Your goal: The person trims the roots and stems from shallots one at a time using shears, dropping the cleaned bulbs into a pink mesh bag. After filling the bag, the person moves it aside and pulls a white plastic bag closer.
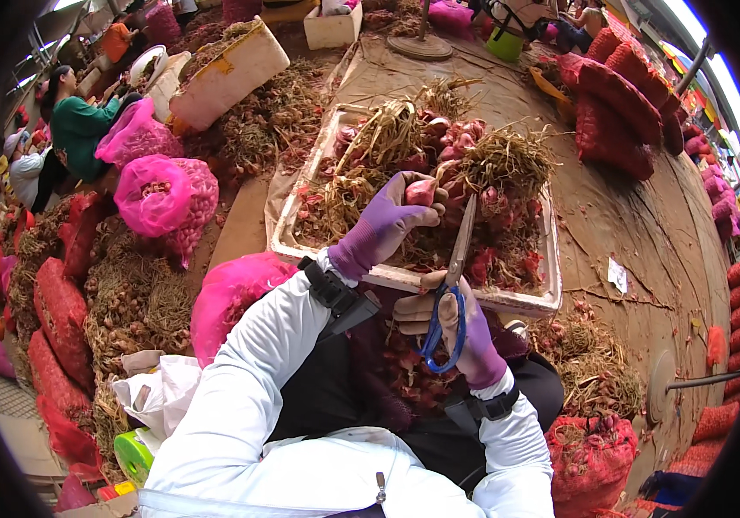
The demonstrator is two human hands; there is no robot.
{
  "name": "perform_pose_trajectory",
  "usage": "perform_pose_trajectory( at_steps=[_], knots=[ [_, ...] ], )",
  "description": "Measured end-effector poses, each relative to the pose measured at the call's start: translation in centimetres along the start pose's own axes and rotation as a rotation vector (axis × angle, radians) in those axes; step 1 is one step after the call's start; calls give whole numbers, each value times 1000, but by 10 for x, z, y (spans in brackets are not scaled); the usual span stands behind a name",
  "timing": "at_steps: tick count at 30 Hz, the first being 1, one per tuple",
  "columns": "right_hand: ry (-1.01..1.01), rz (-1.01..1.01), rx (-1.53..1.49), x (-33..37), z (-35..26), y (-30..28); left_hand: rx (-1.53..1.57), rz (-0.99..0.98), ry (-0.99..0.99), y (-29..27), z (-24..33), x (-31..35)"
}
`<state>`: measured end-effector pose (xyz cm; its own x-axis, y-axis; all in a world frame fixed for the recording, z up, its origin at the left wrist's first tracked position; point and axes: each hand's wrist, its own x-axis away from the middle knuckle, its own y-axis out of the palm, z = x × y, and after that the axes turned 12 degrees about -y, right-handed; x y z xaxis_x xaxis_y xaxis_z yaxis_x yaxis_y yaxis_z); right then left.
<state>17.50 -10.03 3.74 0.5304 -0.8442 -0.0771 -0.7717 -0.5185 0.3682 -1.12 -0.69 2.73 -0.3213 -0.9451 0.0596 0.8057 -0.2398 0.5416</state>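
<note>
My left hand (pixel 380 223), in a purple glove, is closed around a reddish shallot (pixel 420 192) over a white foam box (pixel 517 300). My gloved right hand (pixel 472 332) grips a pair of scissors (pixel 465 233) by the blue handles. Their blades point up and away, just right of the shallot, and look nearly closed. Bunches of shallots with dry stalks (pixel 510 160) fill the far part of the box, and loose peelings cover the near part. Between my legs, under the right hand, is a dark net bag (pixel 379 380) with shallots and scraps.
Pink net bags (pixel 158 198) and a tilted foam box (pixel 232 78) stand at the left. Heaps of dried stalks (pixel 141 293) lie nearby. Red filled sacks (pixel 616 112) are stacked at the far right. People (pixel 81 129) sit at the far left.
</note>
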Motion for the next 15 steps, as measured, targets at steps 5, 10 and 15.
perform_pose_trajectory(
  at_steps=[5, 10, 15],
  knots=[
    [-29, -17, -220, -2, 22, -3, 46, -76, 14, -4, -7, -5],
    [8, -46, -235, -5, 11, -6, 31, -94, -4, -2, -8, -4],
    [32, -35, -348, -3, 11, -5, 50, -110, -39, -7, -12, -7]
  ],
)
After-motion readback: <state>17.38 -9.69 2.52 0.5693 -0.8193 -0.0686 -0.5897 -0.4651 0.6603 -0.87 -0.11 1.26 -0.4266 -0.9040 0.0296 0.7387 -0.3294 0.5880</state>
